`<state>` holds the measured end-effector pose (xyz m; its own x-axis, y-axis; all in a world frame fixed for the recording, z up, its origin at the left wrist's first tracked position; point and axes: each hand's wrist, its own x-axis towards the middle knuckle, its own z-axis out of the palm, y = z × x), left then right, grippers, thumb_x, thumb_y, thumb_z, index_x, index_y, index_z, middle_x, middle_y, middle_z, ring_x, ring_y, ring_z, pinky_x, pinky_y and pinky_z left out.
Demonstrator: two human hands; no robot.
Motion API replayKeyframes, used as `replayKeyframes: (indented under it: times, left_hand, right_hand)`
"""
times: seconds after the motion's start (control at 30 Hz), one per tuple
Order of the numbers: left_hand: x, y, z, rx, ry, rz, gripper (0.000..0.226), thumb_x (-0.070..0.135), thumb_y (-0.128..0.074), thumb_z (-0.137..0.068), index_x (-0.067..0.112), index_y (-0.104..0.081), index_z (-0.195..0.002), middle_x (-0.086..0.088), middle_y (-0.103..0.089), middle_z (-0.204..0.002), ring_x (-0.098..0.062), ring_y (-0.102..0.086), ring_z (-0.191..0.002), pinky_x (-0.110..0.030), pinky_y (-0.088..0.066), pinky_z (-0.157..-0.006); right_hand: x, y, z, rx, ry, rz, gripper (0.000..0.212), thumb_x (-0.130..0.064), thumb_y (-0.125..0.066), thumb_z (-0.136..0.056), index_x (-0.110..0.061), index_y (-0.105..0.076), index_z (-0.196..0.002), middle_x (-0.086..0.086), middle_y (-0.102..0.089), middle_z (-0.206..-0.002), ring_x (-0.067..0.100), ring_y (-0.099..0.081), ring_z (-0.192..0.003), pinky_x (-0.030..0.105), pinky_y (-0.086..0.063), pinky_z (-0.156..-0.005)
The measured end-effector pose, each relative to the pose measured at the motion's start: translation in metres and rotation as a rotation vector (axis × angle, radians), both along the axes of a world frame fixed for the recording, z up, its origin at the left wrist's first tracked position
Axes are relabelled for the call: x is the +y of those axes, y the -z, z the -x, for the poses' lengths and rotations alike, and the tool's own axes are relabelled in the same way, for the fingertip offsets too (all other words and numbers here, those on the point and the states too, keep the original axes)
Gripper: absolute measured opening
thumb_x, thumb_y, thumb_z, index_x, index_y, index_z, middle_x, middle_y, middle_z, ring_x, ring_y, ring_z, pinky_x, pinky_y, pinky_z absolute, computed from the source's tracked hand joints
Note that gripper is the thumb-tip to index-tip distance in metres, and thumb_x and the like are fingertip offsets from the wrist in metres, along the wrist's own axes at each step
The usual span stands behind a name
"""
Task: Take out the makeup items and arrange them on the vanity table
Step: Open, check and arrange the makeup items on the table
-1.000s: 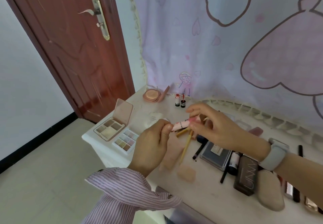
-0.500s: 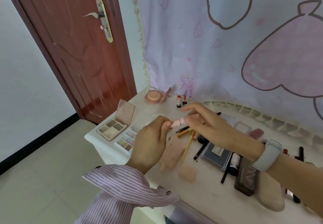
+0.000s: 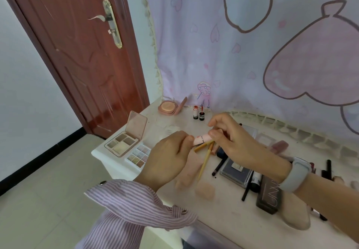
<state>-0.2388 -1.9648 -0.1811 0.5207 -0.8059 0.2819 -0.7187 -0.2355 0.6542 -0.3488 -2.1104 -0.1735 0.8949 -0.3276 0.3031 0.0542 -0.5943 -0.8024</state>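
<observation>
Both hands are up over the middle of the counter [image 3: 229,221], working on one small thing between them: a pale pink tube [image 3: 202,139] with a thin silvery band round it, held level, one end in each hand. The left hand [image 3: 167,159] is curled nearly closed, thumb and fingers pinched on the tube's left end; the right hand [image 3: 231,141] is looser, its fingertips [image 3: 213,133] clamped on the other end and the remaining fingers arched above. Gripped end against end like that, it looks to me as if the person means to pull or twist the cap off, much as the two little lipsticks [image 3: 198,113] at the back stand upright and uncapped. The laid-out pieces seem set to display: the round compact [image 3: 167,107] and the eyeshadow palette [image 3: 122,143] both sit with lids propped up, a clear-topped palette [image 3: 138,155] just beside the latter, all on the left end near the door [image 3: 77,54]. Under the hands lie yellow-handled brushes [image 3: 206,157] crossing each other, and to the right a dark flat case [image 3: 236,171], black pencils [image 3: 218,168] and a brown box [image 3: 269,196] lie close and overlapping, apparently not yet sorted. The tube touches nothing but the fingers.
</observation>
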Motion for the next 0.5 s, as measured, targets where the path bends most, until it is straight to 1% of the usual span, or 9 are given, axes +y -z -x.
replayKeyframes:
  times: [0.07, 0.1, 0.13, 0.17, 0.2, 0.27, 0.37, 0.4, 0.5]
  left_hand:
    - [-0.002, -0.001, 0.003, -0.160, 0.042, -0.057, 0.025, 0.037, -0.039, -0.095, 0.019, -0.056, -0.101, 0.005, -0.059, -0.087, -0.013, -0.055, -0.079, -0.030, -0.043, -0.070]
    - [-0.004, 0.000, 0.005, -0.232, 0.077, -0.088, 0.027, 0.038, -0.039, -0.095, 0.017, -0.054, -0.104, 0.005, -0.056, -0.088, -0.012, -0.052, -0.078, -0.029, -0.041, -0.069]
    - [-0.006, 0.002, 0.007, -0.260, 0.110, -0.105, 0.027, 0.036, -0.039, -0.096, 0.014, -0.053, -0.103, 0.003, -0.054, -0.087, -0.013, -0.049, -0.075, -0.028, -0.040, -0.068]
    - [-0.008, 0.002, 0.008, -0.238, 0.134, -0.110, 0.025, 0.032, -0.039, -0.097, 0.011, -0.052, -0.101, 0.002, -0.052, -0.085, -0.014, -0.047, -0.073, -0.028, -0.038, -0.066]
    - [-0.009, 0.003, 0.006, -0.194, 0.147, -0.108, 0.023, 0.028, -0.039, -0.097, 0.009, -0.052, -0.099, 0.000, -0.051, -0.083, -0.015, -0.046, -0.071, -0.028, -0.037, -0.065]
    - [-0.010, 0.007, 0.003, -0.171, 0.133, -0.106, 0.019, 0.025, -0.039, -0.098, 0.010, -0.050, -0.100, 0.000, -0.051, -0.081, -0.015, -0.044, -0.069, -0.027, -0.034, -0.061]
    - [-0.009, 0.016, 0.003, -0.282, 0.083, -0.079, 0.024, 0.032, -0.037, -0.097, 0.016, -0.050, -0.109, 0.006, -0.051, -0.078, -0.014, -0.045, -0.065, -0.034, -0.041, -0.062]
    - [-0.010, 0.016, 0.004, -0.293, 0.087, -0.049, 0.025, 0.033, -0.037, -0.097, 0.017, -0.051, -0.111, 0.007, -0.051, -0.076, -0.013, -0.045, -0.063, -0.034, -0.042, -0.060]
    - [-0.013, 0.016, 0.003, -0.296, 0.103, -0.019, 0.025, 0.033, -0.039, -0.096, 0.019, -0.052, -0.112, 0.009, -0.047, -0.068, -0.014, -0.043, -0.058, -0.032, -0.041, -0.057]
  right_hand:
    - [0.002, 0.003, -0.002, 0.007, 0.033, -0.043, 0.010, -0.023, -0.053, -0.090, -0.024, -0.043, -0.088, 0.018, -0.060, -0.079, 0.035, -0.058, -0.073, 0.046, -0.046, -0.074]
    - [0.003, 0.003, -0.003, 0.004, 0.043, -0.067, 0.012, -0.022, -0.056, -0.088, -0.021, -0.045, -0.085, 0.017, -0.061, -0.076, 0.028, -0.058, -0.069, 0.041, -0.047, -0.070]
    - [0.004, 0.003, -0.004, -0.005, 0.048, -0.108, 0.011, -0.021, -0.058, -0.087, -0.020, -0.047, -0.084, 0.012, -0.062, -0.071, 0.018, -0.057, -0.063, 0.033, -0.047, -0.064]
    - [0.003, 0.003, -0.005, -0.012, 0.053, -0.154, 0.010, -0.019, -0.057, -0.088, -0.018, -0.050, -0.082, 0.004, -0.061, -0.065, 0.011, -0.055, -0.057, 0.025, -0.045, -0.056]
    - [0.003, 0.001, -0.006, -0.013, 0.060, -0.191, 0.009, -0.017, -0.056, -0.089, -0.017, -0.052, -0.081, -0.001, -0.060, -0.060, 0.009, -0.052, -0.053, 0.022, -0.042, -0.053]
    - [0.000, 0.000, -0.005, 0.005, 0.063, -0.221, 0.011, -0.016, -0.052, -0.091, -0.015, -0.054, -0.081, -0.001, -0.058, -0.056, 0.015, -0.049, -0.053, 0.024, -0.038, -0.052]
    - [-0.001, 0.000, -0.004, 0.069, 0.044, -0.186, 0.010, -0.025, -0.055, -0.089, -0.019, -0.053, -0.082, -0.003, -0.060, -0.056, 0.012, -0.050, -0.053, 0.027, -0.041, -0.056]
    - [-0.001, 0.000, -0.005, 0.073, 0.047, -0.182, 0.011, -0.026, -0.056, -0.088, -0.018, -0.052, -0.082, -0.002, -0.060, -0.056, 0.013, -0.051, -0.055, 0.030, -0.042, -0.058]
    - [-0.001, -0.002, -0.007, 0.077, 0.044, -0.178, 0.012, -0.020, -0.055, -0.090, -0.015, -0.050, -0.081, 0.003, -0.060, -0.062, 0.021, -0.053, -0.061, 0.038, -0.044, -0.063]
